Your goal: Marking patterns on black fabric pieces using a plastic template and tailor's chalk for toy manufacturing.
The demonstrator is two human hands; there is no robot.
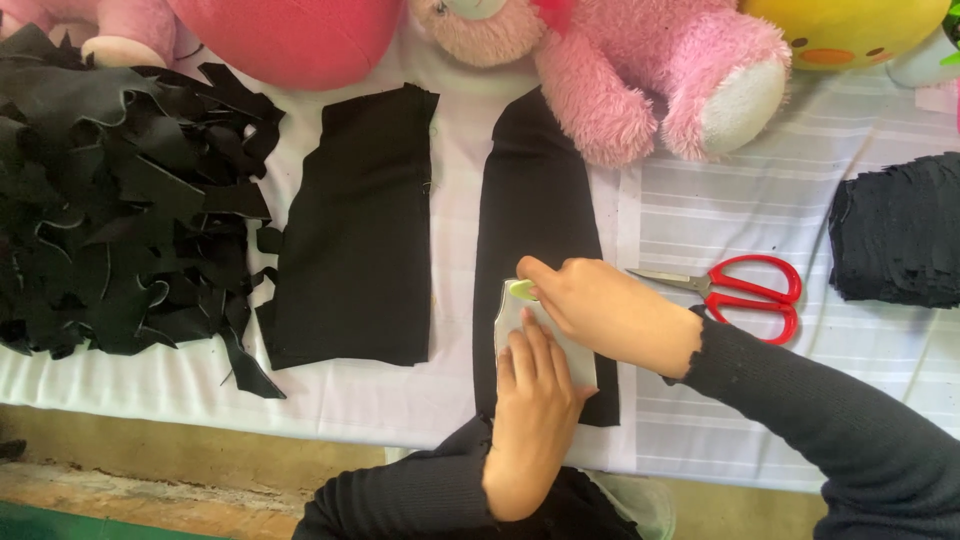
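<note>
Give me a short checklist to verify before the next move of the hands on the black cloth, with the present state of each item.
1. Paper pattern lies flat on the black cloth strip: ok.
2. Left hand presses the pattern down: ok.
3. Right hand holds the small green-yellow marker at the pattern's upper edge: ok.
4. Pattern lies fully inside the strip's edges: cannot tell, the hands hide part of it.
5. Red scissors lie on the white tablecloth to the right, apart from both hands: ok.
6. Pink plush toy rests beside the strip's top right corner; whether it touches: cannot tell.
</note>
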